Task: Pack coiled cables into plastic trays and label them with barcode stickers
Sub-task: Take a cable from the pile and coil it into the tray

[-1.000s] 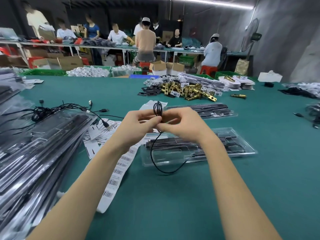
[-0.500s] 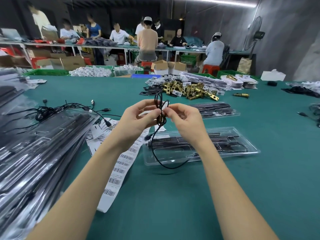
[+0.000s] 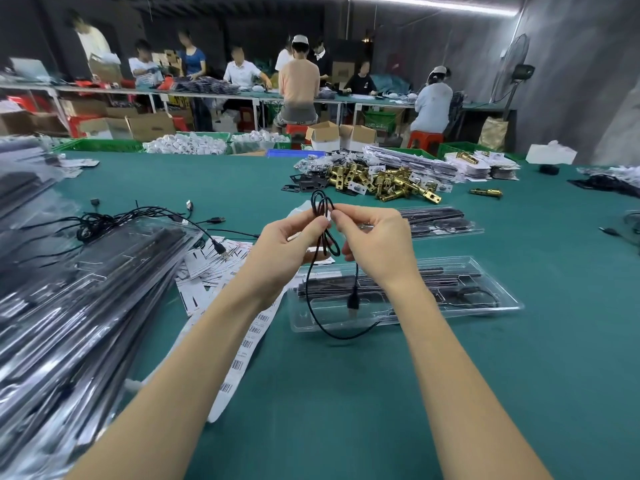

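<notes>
Pinching the black cable (image 3: 323, 216) between them, both hands are up over the green counter (image 3: 346, 393), and the grip is tight: the left hand (image 3: 284, 247) has thumb and fingertips pressed on the bundled loops from one side, the right hand (image 3: 372, 244) nips the same bundle from the other, a small white tie or tag showing at its fingertips. Above the grip a couple of small loops stand up; below it another loop hangs between the palms, and a long slack strand drops down, sweeps in a curve over the counter and the plug end (image 3: 353, 301) dangles just under the right wrist. Right below the grip lies a clear plastic tray (image 3: 450, 306) with dark parts already in it, flat on the counter. Beyond the grip, a second clear tray (image 3: 440, 221) sits farther out, and past that a heap of brass hardware (image 3: 384, 181). To the left of the grip, a strip of barcode stickers (image 3: 242, 351) runs under the left forearm, loose cables (image 3: 138, 218) are tangled farther out, and a big stack of packed trays (image 3: 69, 306) fills the left edge.
</notes>
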Tool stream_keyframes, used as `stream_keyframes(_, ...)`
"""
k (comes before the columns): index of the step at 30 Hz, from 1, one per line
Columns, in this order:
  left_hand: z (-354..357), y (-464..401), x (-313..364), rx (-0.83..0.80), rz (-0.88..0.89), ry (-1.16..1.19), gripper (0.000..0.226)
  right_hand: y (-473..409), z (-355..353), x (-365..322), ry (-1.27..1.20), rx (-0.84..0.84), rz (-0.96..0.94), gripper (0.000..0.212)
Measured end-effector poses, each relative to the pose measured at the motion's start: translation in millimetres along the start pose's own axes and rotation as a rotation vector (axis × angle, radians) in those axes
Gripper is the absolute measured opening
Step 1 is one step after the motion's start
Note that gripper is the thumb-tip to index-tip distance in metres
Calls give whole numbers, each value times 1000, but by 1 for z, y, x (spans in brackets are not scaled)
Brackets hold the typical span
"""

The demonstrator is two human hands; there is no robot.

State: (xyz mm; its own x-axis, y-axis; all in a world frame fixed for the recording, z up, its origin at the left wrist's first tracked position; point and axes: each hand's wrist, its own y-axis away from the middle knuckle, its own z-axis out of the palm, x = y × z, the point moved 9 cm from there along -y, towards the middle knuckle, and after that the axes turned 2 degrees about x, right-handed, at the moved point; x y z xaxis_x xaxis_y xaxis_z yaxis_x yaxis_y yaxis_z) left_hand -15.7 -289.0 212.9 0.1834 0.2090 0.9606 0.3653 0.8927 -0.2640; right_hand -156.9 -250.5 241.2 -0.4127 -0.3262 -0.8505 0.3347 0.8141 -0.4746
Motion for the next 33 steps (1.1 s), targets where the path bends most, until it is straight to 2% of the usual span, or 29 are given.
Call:
stream_keyframes(3, -7, -1, -2, 45, 4, 1, 25, 0, 12, -5, 9, -209, 16, 34)
stream_keyframes(5, -6, 0, -2, 14, -28, 85, 31, -1, 8, -9, -66, -207, 28, 36)
stream_keyframes(8, 0, 2, -3, -56, -95, 257, 34, 0, 5, -7, -201, -178, 102, 20)
stream_keyframes(11, 2, 3, -5, -93, -122, 289, 36, 5, 9, 6, -321, -152, 249, 25)
stream_keyframes(13, 2, 4, -5, -98, -130, 282, 40, 6, 10, 9, -334, -138, 271, 27)
stream_keyframes(19, -7, 2, 1, -75, -69, 255, 29, 11, 23, 7, -537, -310, 349, 24)
stream_keyframes(23, -12, 2, -1, -5, -93, 371, 26, 21, 30, 17, -503, -472, 399, 16)
stream_keyframes(27, -20, 1, -2, 94, -91, 435, 25, 32, 32, 24, -413, -649, 416, 17)
stream_keyframes(29, -25, -1, 0, 123, -74, 429, 24, 38, 33, 26, -393, -719, 418, 19)
stream_keyframes(32, -34, -2, 0, 191, -38, 347, 19, 40, 30, 23, -424, -781, 398, 11)
stream_keyframes(33, -36, -3, -1, 212, -19, 305, 17, 42, 30, 21, -402, -821, 380, 15)
